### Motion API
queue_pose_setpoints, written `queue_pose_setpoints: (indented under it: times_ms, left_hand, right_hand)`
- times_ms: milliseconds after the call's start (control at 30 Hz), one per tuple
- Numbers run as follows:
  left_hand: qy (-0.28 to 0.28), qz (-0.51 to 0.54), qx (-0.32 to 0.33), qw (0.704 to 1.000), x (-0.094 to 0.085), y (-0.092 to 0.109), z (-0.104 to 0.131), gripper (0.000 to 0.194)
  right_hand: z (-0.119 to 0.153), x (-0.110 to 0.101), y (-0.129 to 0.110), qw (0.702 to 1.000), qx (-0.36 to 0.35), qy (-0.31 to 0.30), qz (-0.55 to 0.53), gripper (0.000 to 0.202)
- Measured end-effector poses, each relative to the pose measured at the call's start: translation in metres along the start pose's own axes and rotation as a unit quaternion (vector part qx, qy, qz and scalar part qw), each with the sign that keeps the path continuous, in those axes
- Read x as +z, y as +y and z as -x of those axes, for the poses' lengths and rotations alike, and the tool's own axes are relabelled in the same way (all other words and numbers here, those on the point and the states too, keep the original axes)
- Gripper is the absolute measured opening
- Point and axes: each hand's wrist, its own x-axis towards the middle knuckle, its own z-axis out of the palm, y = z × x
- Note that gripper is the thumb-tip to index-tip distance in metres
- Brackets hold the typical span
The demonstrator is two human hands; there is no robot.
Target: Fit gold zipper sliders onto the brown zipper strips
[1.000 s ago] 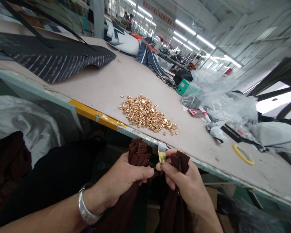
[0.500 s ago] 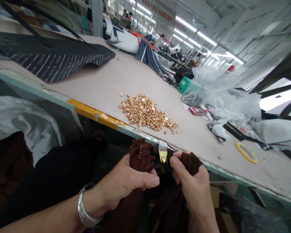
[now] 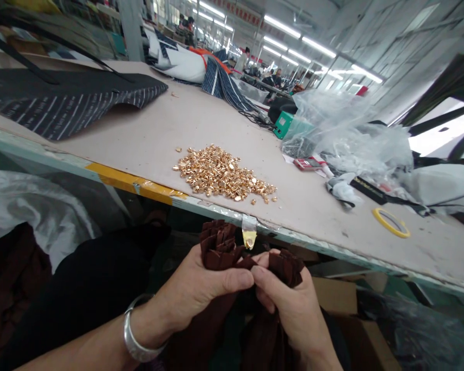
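Observation:
My left hand (image 3: 201, 286), with a silver bangle at the wrist, is closed around a stacked bunch of dark brown fabric strips (image 3: 219, 242). A second brown fabric bunch (image 3: 288, 268) sits in my closed right hand (image 3: 286, 296). The thumb and fingertips of my right hand meet the left thumb at a strip end between the two bunches. Long brown lengths hang below both hands. Just beyond them, on the table (image 3: 139, 129), lies a heap of small gold metal pieces (image 3: 220, 172). A clear and yellow tape tab (image 3: 249, 233) hangs from the table edge.
Dark striped sheet material (image 3: 81, 103) covers the table's left end. To the right lie a yellow tape roll (image 3: 391, 222), crumpled clear plastic (image 3: 348, 134) and a green box (image 3: 283, 124). A cardboard box (image 3: 334, 294) is under the table. Several people are far back.
My right hand has moved left, so its fingertips now meet my left thumb at a brown strip. The view has shifted slightly, moving the table things left.

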Motion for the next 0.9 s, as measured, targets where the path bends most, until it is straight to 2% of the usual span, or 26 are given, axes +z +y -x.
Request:
queue_pose_setpoints:
  times_ms: [133,267,367,467,533,600,700,800,900]
  left_hand:
    - [0.075,-0.012,0.0,0.997,-0.003,0.0,-0.002,0.018]
    - [0.094,-0.052,0.025,0.994,-0.002,-0.002,-0.002,0.019]
    - [0.116,-0.032,0.029,0.992,0.001,-0.002,-0.002,0.021]
    - [0.137,0.007,-0.015,0.99,0.004,0.0,-0.002,0.022]
    - [0.144,0.024,-0.048,0.988,0.005,0.0,-0.001,0.02]
    - [0.138,0.033,-0.058,0.988,0.005,0.0,0.0,0.02]
    - [0.107,0.045,-0.053,0.992,0.007,-0.001,0.002,0.023]
    - [0.101,0.074,-0.054,0.991,0.009,0.001,0.003,0.016]
    - [0.123,0.106,-0.046,0.986,0.011,0.003,0.004,0.013]
  right_hand:
    - [0.001,-0.005,0.001,0.999,0.003,0.031,0.013,0.021]
    - [0.004,0.0,0.0,0.992,-0.058,0.036,0.102,0.012]
    - [0.007,0.001,-0.003,0.967,-0.162,0.023,0.195,0.008]
    - [0.009,0.0,-0.006,0.915,-0.302,-0.011,0.267,0.009]
    - [0.009,-0.001,-0.005,0.898,-0.348,-0.022,0.269,0.015]
    - [0.008,-0.002,-0.002,0.913,-0.331,0.016,0.238,0.016]
    - [0.006,0.0,0.002,0.962,-0.221,0.076,0.143,0.011]
    - [0.005,0.007,0.004,0.991,-0.104,0.066,0.061,0.013]
    - [0.004,0.015,0.005,0.998,-0.041,0.048,-0.006,0.021]
